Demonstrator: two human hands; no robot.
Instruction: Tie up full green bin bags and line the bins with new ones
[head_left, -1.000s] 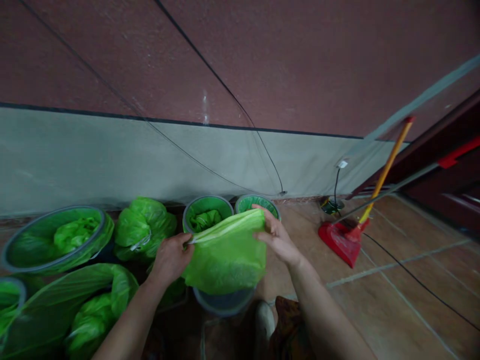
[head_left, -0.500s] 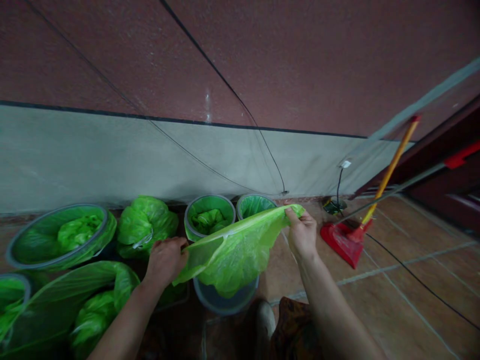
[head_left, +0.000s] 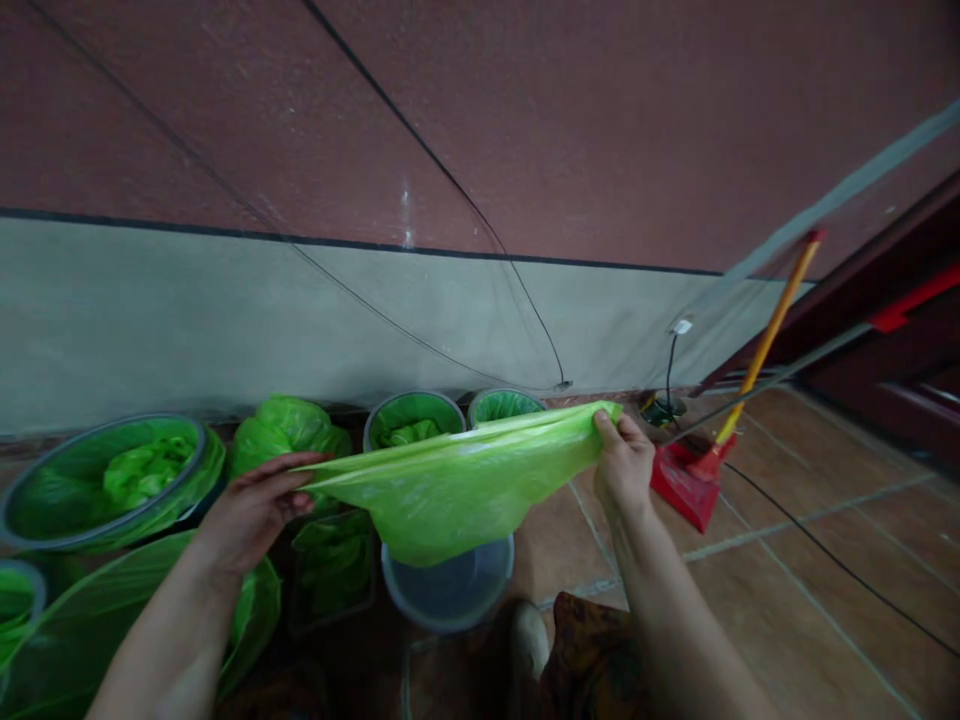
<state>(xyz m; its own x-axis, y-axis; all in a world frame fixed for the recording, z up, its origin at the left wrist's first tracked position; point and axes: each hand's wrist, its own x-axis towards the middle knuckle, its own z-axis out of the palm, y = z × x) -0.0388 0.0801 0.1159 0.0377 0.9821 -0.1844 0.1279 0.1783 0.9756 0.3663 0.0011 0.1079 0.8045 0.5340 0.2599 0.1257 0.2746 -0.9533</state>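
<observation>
A green plastic bag [head_left: 457, 490] is stretched taut between my two hands. My left hand [head_left: 259, 505] pinches its left corner between thumb and fingers. The opposite end is gripped by my right hand [head_left: 622, 460], with the thumb on top. Directly below the bag stands a grey bucket [head_left: 450, 600], its inside partly covered by the hanging plastic. Behind the bag are two round bins with green liners, a left one [head_left: 416, 408] and a right one [head_left: 506, 403].
On the left stand a large lined tub [head_left: 196, 470], a bulging green bag [head_left: 281, 425] and a lined square bin [head_left: 334, 570]. A red dustpan [head_left: 686, 485] and a yellow-handled tool [head_left: 772, 340] lean at the right. A black cable [head_left: 825, 555] crosses the tiled floor.
My left hand has moved left and my right hand slightly right, pulling the bag wider and tighter. More of the grey bucket now shows beneath it.
</observation>
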